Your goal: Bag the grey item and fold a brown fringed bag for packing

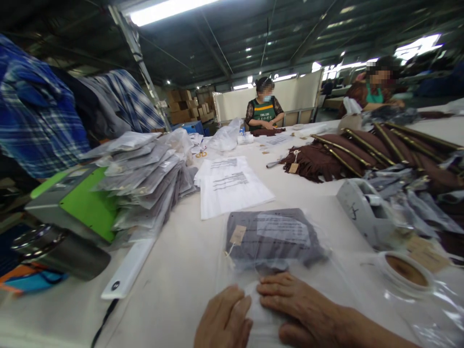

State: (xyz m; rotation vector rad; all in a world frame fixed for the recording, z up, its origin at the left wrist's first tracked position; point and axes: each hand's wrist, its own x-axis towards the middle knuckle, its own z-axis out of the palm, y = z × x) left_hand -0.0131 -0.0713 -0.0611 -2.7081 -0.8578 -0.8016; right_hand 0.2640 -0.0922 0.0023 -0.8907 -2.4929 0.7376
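- Head view, foreground: left hand (223, 316) near the bottom edge, fingers bent and close together, tips on the near part of a clear bag (239, 273); cannot tell whether pinching any plastic.
- Right hand (297, 302) just beside, laid flat across the same near part, fingers extended and narrowly spaced, apparently pressing down.
- Directly beyond both hands: folded grey cloth (271, 256) inside the bag, flat on the white table (174, 270), with a tan tag (237, 235) at left and a printed panel (282, 229) on top, lettering too blurred to read.
- Farther along the table: overlapping white sheets (232, 191) with dark print.
- Left: tall, leaning stack (145, 179) of bagged goods, beside a green-and-grey box (90, 203); nearer, a dark flask (63, 251) lying on its side and a white bar (130, 268) with a black cord (105, 321).
- Right: tape dispenser (366, 212), nearer tape roll (408, 270), and, behind, brown fringed cloth (322, 164) with gold-coloured rods (362, 150).
- Background: two co-workers at the table, one in a green apron (264, 112), hands on brown material.
- Far left: hanging checked shirts (43, 106).
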